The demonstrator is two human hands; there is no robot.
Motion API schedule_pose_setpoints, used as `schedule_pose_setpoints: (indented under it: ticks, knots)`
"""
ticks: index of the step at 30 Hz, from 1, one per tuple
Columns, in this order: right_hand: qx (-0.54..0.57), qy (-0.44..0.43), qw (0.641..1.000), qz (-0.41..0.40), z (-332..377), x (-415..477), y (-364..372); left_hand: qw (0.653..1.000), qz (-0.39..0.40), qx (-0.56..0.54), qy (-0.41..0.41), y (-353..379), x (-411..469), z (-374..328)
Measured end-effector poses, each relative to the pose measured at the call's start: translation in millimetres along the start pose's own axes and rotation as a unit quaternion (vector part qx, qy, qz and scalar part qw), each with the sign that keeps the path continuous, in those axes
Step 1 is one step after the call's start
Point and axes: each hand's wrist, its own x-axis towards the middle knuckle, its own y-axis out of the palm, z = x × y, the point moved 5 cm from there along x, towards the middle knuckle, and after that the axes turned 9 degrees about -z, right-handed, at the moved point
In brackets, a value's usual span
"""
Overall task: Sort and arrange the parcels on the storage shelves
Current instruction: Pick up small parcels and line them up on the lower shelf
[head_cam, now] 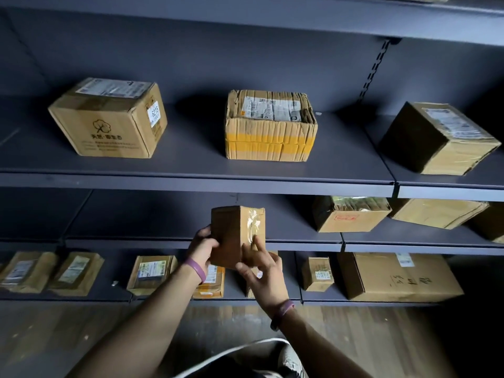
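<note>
A small brown cardboard parcel [234, 230] with clear tape down its right face is held upright in front of the middle shelf [191, 243]. My left hand [203, 248] grips its lower left side, thumb on the front face. My right hand [261, 271] holds its lower right corner, with the index finger pointing up along the taped face. Both wrists wear purple bands.
The upper shelf [191, 184] carries a printed box [109, 118], a yellow-taped box [270, 126] and a dark box [439, 139]. Two boxes [351, 215] sit at the middle shelf's right. The bottom shelf holds several flat parcels [150, 274] and a large box [398, 276]. Wooden floor lies below.
</note>
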Motion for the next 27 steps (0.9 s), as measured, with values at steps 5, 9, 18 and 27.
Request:
schedule_pose_setpoints:
  ticks: [5, 9, 18, 27]
  knots:
    - [0.181, 0.147, 0.966, -0.11, -11, 7, -13, 0.992, -0.022, -0.111, -0.061, -4, -7, 2]
    - [0.205, 0.172, 0.955, -0.132, -13, 15, -15, 0.986, -0.026, -0.143, -0.082, -4, -15, 10]
    - [0.254, 0.187, 0.945, -0.083, -17, 19, -2, 0.999, 0.027, -0.038, -0.016, -3, -16, 11]
    - [0.224, 0.191, 0.951, -0.095, -30, 18, 0, 0.996, 0.081, 0.002, 0.046, -1, -12, -5]
